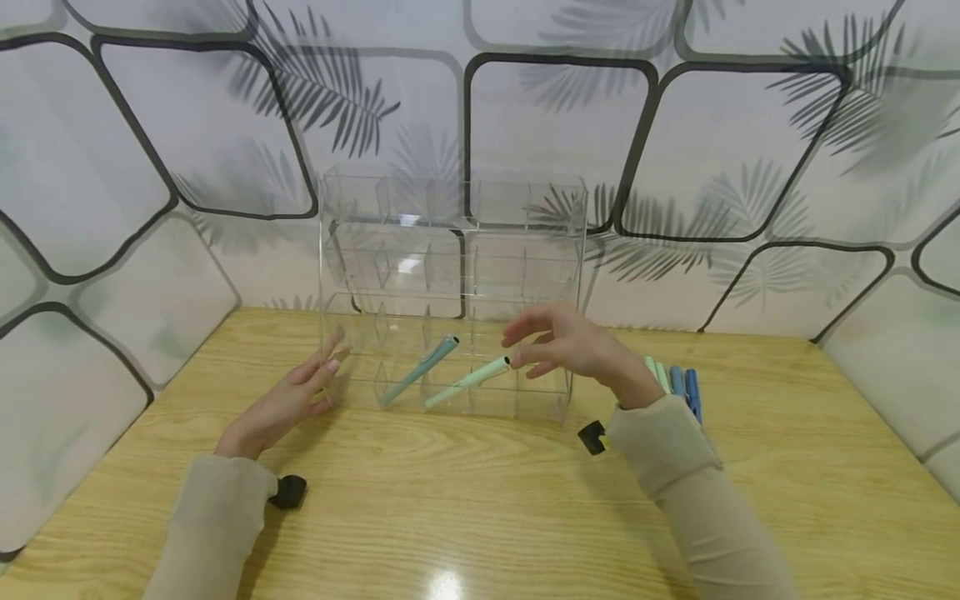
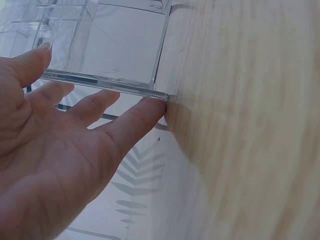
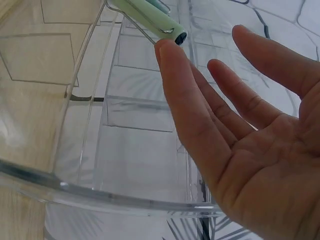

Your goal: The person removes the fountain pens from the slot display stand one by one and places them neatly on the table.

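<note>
A clear tiered rack [image 1: 450,250] with small compartments stands against the back wall. At its left side is my left hand [image 1: 288,404], thumb by the front edge and fingertips at the side panel [image 2: 95,80] in the left wrist view. Two pens lean in the lowest tier: a teal pen [image 1: 420,369] and, to its right, a light green pen [image 1: 468,381]. My right hand [image 1: 573,346] hovers over the rack's lower right, fingers spread and loosely bent. In the right wrist view, one fingertip is right at the capped end of the light green pen [image 3: 155,20].
On the wooden table [image 1: 420,517], right of the rack and partly behind the right forearm, lie light green pens [image 1: 656,371], a grey-blue pen [image 1: 677,381] and a blue pen [image 1: 693,392]. Patterned wall covering [image 1: 555,142] encloses the back and sides.
</note>
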